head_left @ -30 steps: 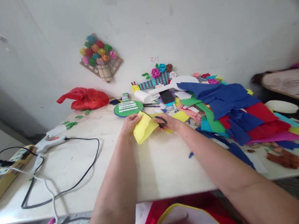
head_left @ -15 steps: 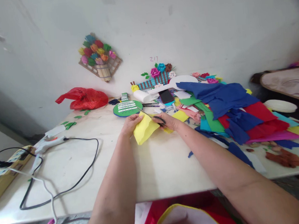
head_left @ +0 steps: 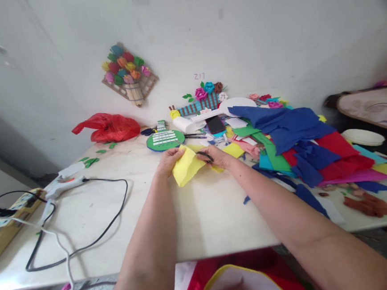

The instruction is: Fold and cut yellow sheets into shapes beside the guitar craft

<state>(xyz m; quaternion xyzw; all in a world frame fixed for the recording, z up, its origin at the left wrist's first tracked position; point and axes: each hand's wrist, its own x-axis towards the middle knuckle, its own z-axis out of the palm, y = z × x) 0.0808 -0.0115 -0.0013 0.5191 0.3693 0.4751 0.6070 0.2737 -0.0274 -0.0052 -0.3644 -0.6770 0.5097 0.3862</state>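
My left hand [head_left: 170, 161] pinches the left edge of a yellow sheet [head_left: 186, 168], which looks like crepe paper or thin felt and hangs above the table. In my right hand [head_left: 217, 157] is a pair of scissors with black handles [head_left: 205, 156], fingers closed round them. The blades run up and left along the sheet, partly hidden by it. Just behind the hands lies a green guitar-shaped cutout [head_left: 164, 140] with white strips across it.
Blue cloth or paper [head_left: 279, 122] and other coloured sheets heap at the right. A phone [head_left: 215, 124] lies behind. To the left are a red plastic bag [head_left: 112, 128], a white glue gun [head_left: 64, 187] with a looping cord, and a power strip [head_left: 16, 215].
The scissors' handles have shifted slightly in my right hand and the blades look closer together. The yellow sheet has moved only a little.
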